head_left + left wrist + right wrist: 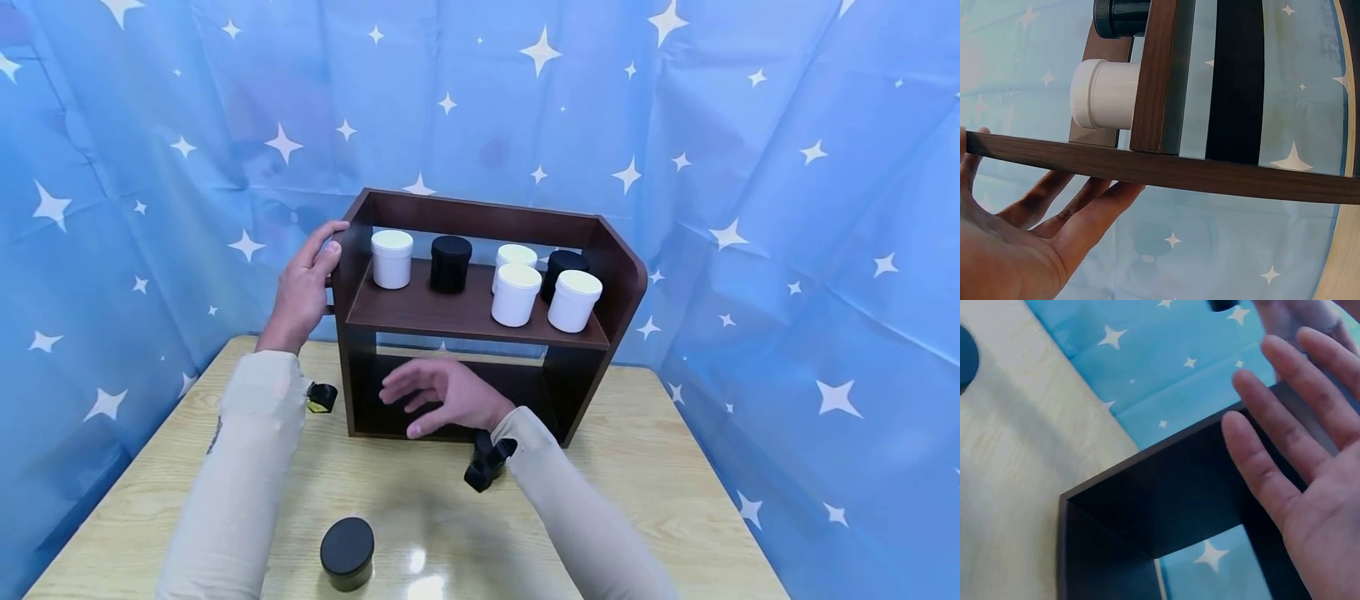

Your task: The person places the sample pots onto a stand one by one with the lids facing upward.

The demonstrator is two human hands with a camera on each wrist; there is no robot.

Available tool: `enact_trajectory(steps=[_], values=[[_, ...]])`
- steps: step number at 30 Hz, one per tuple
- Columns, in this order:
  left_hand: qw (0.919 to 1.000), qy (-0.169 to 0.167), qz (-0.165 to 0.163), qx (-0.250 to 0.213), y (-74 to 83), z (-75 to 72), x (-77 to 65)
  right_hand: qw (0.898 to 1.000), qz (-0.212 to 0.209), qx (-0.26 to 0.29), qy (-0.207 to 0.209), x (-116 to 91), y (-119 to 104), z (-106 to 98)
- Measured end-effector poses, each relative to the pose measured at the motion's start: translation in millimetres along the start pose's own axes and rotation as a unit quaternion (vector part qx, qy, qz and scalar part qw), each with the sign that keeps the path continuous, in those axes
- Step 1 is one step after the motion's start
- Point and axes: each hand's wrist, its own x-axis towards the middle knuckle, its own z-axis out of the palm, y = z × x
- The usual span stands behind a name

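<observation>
A dark brown two-tier shelf (480, 329) stands on the table. My left hand (300, 287) rests on its left side panel (1041, 159), the fingers (1100, 219) extended against the outer face. In front of the lower tier, my right hand (450, 396) is held with loosely bent fingers and nothing in it; the right wrist view shows its fingers (1272, 434) spread over the shelf's edge. On the upper tier, a white jar (392, 260) and a black jar (450, 265) stand left. Grouped right are three white jars, including this front one (516, 296), and another black jar (566, 265).
A black-lidded jar (347, 552) stands on the wooden table (645, 500) near its front, left of the middle. Blue curtains (810, 250) with white stars enclose the table at the back and sides. Small black devices are worn on both wrists.
</observation>
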Motion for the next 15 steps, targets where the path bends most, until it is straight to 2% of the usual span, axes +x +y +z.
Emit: enact_trajectory(steps=[9,15], values=[[1.0000,-0.003,0.005,-0.001,-1.8,0.2,0.2,0.996,0.051,-0.012,-0.071,-2.1,18.7,20.0],[1.0000,0.004,0.004,0.003,-1.9,0.8,1.0,0.994,0.070,-0.027,-0.078,-4.2,33.4,34.0]])
